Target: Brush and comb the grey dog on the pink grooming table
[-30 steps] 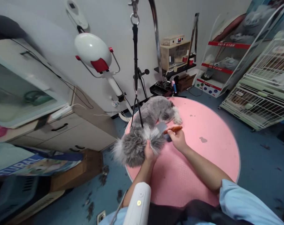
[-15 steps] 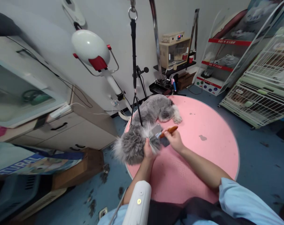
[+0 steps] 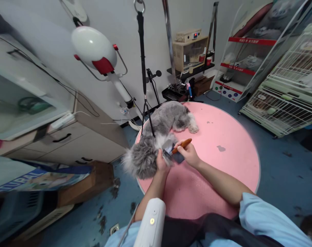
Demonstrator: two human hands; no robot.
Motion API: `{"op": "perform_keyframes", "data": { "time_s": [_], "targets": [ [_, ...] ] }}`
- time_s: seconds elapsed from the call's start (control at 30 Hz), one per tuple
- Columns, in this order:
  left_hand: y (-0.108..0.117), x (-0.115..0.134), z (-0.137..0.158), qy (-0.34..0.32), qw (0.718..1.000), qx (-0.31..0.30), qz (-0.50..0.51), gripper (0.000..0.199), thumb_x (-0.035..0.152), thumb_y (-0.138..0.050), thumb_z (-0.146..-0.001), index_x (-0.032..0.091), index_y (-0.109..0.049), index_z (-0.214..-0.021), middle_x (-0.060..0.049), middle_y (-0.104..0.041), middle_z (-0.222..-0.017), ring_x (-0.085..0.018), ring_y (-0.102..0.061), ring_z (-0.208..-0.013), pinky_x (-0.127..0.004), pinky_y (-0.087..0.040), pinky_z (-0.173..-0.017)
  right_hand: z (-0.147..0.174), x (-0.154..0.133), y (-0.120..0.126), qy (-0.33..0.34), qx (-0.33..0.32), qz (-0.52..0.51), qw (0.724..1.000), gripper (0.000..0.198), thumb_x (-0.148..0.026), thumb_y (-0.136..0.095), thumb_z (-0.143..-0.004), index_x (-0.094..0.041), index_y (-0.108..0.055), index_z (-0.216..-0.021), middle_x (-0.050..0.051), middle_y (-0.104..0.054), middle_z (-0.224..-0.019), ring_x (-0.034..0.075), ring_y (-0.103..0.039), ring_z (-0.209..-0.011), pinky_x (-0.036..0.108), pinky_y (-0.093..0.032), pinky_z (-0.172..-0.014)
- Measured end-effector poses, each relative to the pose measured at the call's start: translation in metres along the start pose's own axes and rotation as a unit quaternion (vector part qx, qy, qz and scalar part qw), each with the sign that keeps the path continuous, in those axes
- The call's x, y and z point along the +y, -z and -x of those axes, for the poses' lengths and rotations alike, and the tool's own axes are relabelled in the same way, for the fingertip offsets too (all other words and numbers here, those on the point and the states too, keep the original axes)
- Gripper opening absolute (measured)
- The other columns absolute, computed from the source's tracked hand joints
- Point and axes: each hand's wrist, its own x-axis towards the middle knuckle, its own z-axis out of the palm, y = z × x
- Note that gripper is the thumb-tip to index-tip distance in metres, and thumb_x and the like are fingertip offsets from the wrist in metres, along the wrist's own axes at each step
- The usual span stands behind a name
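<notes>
A grey and white dog lies on the round pink table, its back close-cut and its near end long and fluffy. My left hand is closed on long fur at the near side of the dog; whether an ear or a leg lies under that fur cannot be made out. In my right hand is a slicker brush, gripped by its orange-brown wooden handle. The brush's flat head meets the fur just beside my left fingers. A black strap hangs down to the dog's neck area.
A white device sits close in front of my body. To the left are a white lamp-like dryer head and drawers. Behind the table stands a black tool tray; wire cages are at right. Hair clumps litter the floor.
My right hand has brought the brush head left, onto the fur by my left hand. The left hand keeps its hold. The whole view has shifted slightly.
</notes>
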Motion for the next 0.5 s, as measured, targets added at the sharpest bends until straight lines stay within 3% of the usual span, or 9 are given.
{"op": "perform_keyframes", "data": {
  "time_s": [0.13, 0.2, 0.27, 0.33, 0.4, 0.5],
  "targets": [
    [0.001, 0.0, 0.0, -0.044, 0.999, -0.009, 0.014, 0.042, 0.044, -0.048, -0.098, 0.013, -0.076, -0.104, -0.014, -0.076, -0.113, -0.026, -0.064, -0.126, -0.042, -0.044, -0.113, -0.002, 0.001, 0.003, 0.043, 0.109, 0.025, 0.993, 0.025, -0.048, -0.066, -0.089, -0.024, -0.061, -0.081, 0.004, -0.067, -0.084, 0.022, -0.065, -0.084, 0.04, -0.054, -0.082],
    [0.001, -0.001, 0.0, -0.04, 0.999, -0.003, 0.006, 0.042, 0.044, -0.048, -0.098, 0.013, -0.076, -0.102, -0.014, -0.077, -0.108, -0.027, -0.066, -0.123, -0.043, -0.046, -0.112, -0.001, 0.001, 0.002, 0.033, 0.059, 0.01, 0.998, 0.027, -0.05, -0.066, -0.088, -0.024, -0.062, -0.082, 0.005, -0.068, -0.085, 0.022, -0.066, -0.084, 0.039, -0.054, -0.081],
    [0.002, -0.002, 0.001, -0.023, 1.0, 0.013, -0.012, 0.043, 0.044, -0.047, -0.099, 0.012, -0.076, -0.099, -0.013, -0.078, -0.099, -0.028, -0.069, -0.117, -0.045, -0.049, -0.109, -0.002, 0.002, 0.0, -0.028, -0.014, -0.013, 0.999, 0.03, -0.053, -0.065, -0.088, -0.023, -0.062, -0.082, 0.003, -0.067, -0.078, 0.021, -0.064, -0.074, 0.036, -0.054, -0.071],
    [0.003, -0.005, 0.001, -0.036, 0.999, 0.028, -0.022, 0.039, 0.042, -0.05, -0.098, 0.013, -0.076, -0.1, -0.012, -0.079, -0.099, -0.027, -0.069, -0.116, -0.044, -0.05, -0.107, -0.004, 0.003, -0.001, -0.047, 0.02, -0.013, 0.999, 0.033, -0.055, -0.066, -0.087, -0.023, -0.061, -0.08, 0.003, -0.066, -0.076, 0.02, -0.064, -0.072, 0.035, -0.053, -0.07],
    [0.007, -0.009, 0.0, -0.069, 0.996, 0.041, -0.026, 0.032, 0.04, -0.058, -0.095, 0.014, -0.075, -0.101, -0.013, -0.078, -0.105, -0.026, -0.068, -0.12, -0.04, -0.05, -0.108, -0.007, 0.004, -0.001, -0.019, 0.078, -0.011, 0.997, 0.033, -0.055, -0.067, -0.086, -0.023, -0.059, -0.081, 0.004, -0.067, -0.082, 0.021, -0.064, -0.079, 0.037, -0.054, -0.076],
    [0.013, -0.015, -0.001, -0.086, 0.994, 0.052, -0.05, 0.032, 0.043, -0.067, -0.089, 0.013, -0.075, -0.099, -0.014, -0.077, -0.108, -0.028, -0.066, -0.124, -0.042, -0.048, -0.11, -0.01, 0.007, -0.003, -0.042, 0.005, -0.028, 0.999, 0.033, -0.056, -0.066, -0.085, -0.024, -0.06, -0.083, 0.004, -0.068, -0.082, 0.022, -0.064, -0.076, 0.038, -0.054, -0.074]
  ]
}}
